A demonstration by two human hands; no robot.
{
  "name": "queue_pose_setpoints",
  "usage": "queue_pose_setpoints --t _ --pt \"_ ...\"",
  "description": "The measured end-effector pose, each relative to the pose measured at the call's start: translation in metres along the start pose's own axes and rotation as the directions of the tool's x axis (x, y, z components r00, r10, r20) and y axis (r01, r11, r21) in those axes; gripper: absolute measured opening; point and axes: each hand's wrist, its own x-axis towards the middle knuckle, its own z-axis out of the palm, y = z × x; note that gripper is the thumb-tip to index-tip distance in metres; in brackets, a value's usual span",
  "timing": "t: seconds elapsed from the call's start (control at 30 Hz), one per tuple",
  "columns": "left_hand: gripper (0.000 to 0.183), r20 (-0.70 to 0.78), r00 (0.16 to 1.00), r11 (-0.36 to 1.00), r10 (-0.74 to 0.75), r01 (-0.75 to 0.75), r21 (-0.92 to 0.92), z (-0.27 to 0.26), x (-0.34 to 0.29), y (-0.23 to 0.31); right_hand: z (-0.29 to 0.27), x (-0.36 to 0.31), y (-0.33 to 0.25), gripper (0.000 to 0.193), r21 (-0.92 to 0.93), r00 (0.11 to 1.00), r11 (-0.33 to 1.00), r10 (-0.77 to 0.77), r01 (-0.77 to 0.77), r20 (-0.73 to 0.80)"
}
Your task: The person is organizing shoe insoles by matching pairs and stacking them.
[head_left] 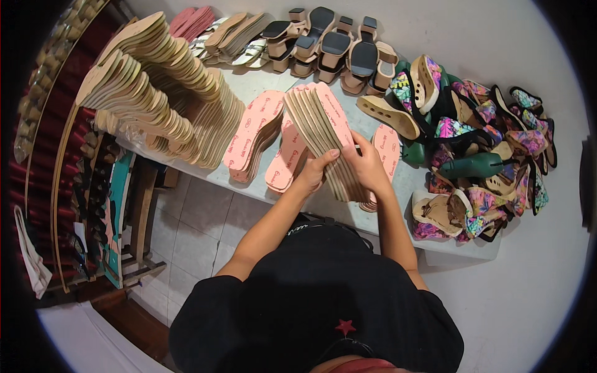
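Between my two hands, a stack of insoles (324, 140) is tilted above the table, its layered edges fanned and a pink printed face on the right side. My left hand (314, 172) grips the lower left of the stack, thumb across the edges. On the other side my right hand (368, 163) is closed round the pink face. Under and beside the held stack lie more pink insoles (287, 152). A further pink pile (255, 133) stands left of them, and pink insoles (387, 146) show just right of my right hand.
Tall stacks of beige insoles (134, 93) fill the table's left end. Finished black-soled sandals (333, 46) line the back. Colourful patterned shoes (491, 143) with green shoe lasts (472, 166) are heaped on the right. A wooden rack (146, 211) stands left of the table (261, 79).
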Motion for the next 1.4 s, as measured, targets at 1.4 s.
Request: queue_pose_setpoints --t 1.4 --pt "0.046 -0.555 0.8 0.964 0.228 -0.105 0.243 -0.129 -0.107 0.125 0.168 0.039 -0.04 0.06 -0.715 0.889 0.629 0.079 0.306 0.451"
